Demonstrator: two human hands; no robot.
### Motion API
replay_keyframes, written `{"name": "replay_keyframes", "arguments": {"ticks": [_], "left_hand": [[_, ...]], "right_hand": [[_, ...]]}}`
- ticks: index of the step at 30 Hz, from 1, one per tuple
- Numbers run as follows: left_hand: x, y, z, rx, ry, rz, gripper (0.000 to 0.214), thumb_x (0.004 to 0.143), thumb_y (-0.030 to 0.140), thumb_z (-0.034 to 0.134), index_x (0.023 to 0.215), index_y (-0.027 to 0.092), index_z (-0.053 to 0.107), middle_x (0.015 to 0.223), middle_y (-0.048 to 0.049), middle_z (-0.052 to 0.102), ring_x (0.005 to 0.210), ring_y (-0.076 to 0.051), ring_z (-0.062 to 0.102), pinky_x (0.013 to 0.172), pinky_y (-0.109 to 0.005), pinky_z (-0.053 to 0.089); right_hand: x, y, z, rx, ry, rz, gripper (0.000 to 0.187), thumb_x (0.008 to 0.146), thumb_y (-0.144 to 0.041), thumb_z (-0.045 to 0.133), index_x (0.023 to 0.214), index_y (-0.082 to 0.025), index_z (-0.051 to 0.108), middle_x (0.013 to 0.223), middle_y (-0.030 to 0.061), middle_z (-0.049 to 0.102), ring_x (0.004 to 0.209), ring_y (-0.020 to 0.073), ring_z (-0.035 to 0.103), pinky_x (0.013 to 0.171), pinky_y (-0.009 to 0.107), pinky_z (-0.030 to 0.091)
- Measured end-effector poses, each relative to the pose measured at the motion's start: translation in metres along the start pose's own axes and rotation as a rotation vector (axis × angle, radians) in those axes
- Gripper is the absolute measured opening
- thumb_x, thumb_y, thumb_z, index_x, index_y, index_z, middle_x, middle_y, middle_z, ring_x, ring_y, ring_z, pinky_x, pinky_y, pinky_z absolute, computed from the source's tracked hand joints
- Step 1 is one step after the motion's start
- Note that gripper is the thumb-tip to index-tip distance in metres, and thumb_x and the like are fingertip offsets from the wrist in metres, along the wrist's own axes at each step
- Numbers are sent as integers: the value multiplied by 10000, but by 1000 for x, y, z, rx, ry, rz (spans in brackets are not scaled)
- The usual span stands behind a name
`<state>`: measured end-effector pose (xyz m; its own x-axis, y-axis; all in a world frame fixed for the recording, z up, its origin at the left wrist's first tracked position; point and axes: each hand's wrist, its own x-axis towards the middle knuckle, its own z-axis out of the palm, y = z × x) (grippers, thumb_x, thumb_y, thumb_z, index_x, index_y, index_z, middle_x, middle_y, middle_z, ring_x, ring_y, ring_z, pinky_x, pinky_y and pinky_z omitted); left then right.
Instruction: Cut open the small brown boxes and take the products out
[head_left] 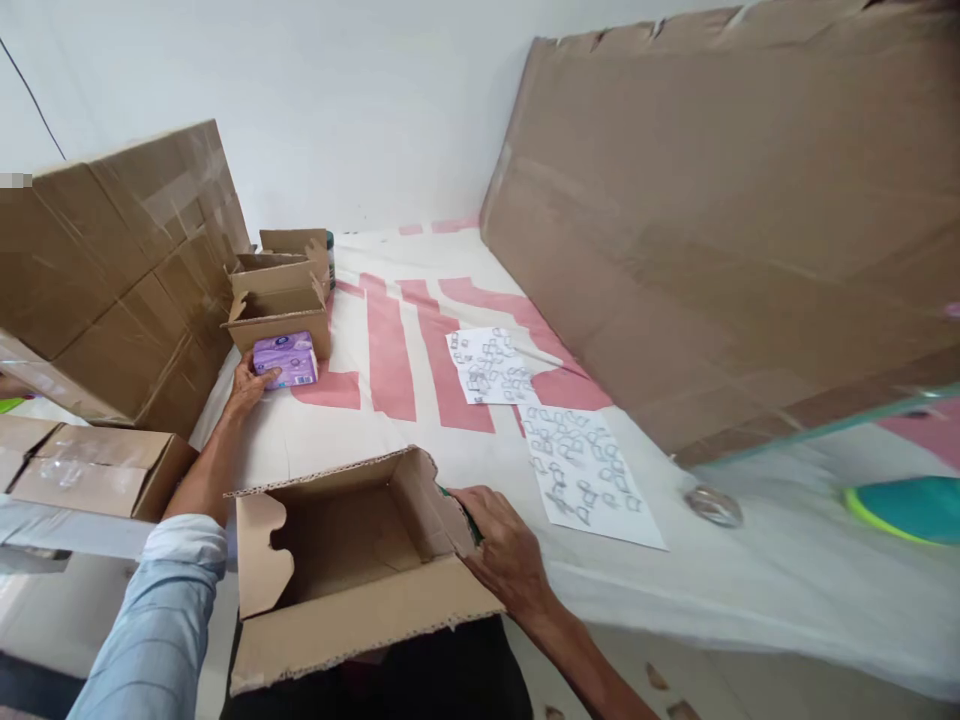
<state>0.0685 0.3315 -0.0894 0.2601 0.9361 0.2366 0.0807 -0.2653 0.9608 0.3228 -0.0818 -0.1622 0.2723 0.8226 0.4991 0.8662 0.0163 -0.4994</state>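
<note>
A purple soft pack (286,362), which looks like tissues, stands in front of the open boxes at the far left. My left hand (246,388) grips its left side, with the thumb across the front. Close to me sits an open, bare-looking cardboard box (367,605) with its flaps folded out. My right hand (506,545) is closed at the box's right side. Part of a dark green thing (466,512) shows by those fingers; its kind is hidden.
Several small open cartons (281,300) line the left. Big cardboard sheets or boxes rise at left (142,270) and right (735,220). Two drawn-on papers (585,470) lie on the white-and-pink cloth (345,440). Farther right are a clear round object (712,506) and a teal item (911,508).
</note>
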Motion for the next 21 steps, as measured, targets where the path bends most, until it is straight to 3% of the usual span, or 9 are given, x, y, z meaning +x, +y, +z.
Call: {"name": "replay_keyframes", "arguments": {"ticks": [5,9,13,17,21], "left_hand": [[-11,5,-1,122,126,-5,762,532,393,967,1189,162,658,1179,-154,741,1166,-353,709,985,-467,594],[-57,22,-19,176,152,-10,761,569,387,953,1246,195,663,1268,-155,701,1244,-373,674,1021,-502,578],[-140,46,-53,142,34,-31,744,620,484,937,1267,218,685,1354,-167,706,1294,-401,676,1014,-509,591],[-223,75,-88,24,-188,-108,946,700,468,960,1539,300,558,1661,-184,519,1583,-435,438,1090,-491,567],[-271,105,-89,32,-458,-181,1286,617,513,1030,1705,329,369,1737,-180,426,1622,-485,353,1183,-553,516]], "right_hand": [[1,0,1,-41,31,-32,260,966,-174,504,1146,-246,677,986,81,706,911,272,633,837,407,534],[2,-1,2,-55,29,-40,231,973,-187,533,1145,-243,675,994,82,706,921,275,632,841,400,528],[3,0,5,-82,35,-37,178,975,-211,568,1111,-235,681,969,82,700,905,274,625,836,394,514],[6,0,6,-89,29,-35,188,974,-216,565,1114,-226,691,956,87,694,926,277,626,851,387,501],[10,-1,4,-103,11,-26,188,941,-198,577,1077,-222,705,948,90,693,921,271,607,838,370,483]]}}
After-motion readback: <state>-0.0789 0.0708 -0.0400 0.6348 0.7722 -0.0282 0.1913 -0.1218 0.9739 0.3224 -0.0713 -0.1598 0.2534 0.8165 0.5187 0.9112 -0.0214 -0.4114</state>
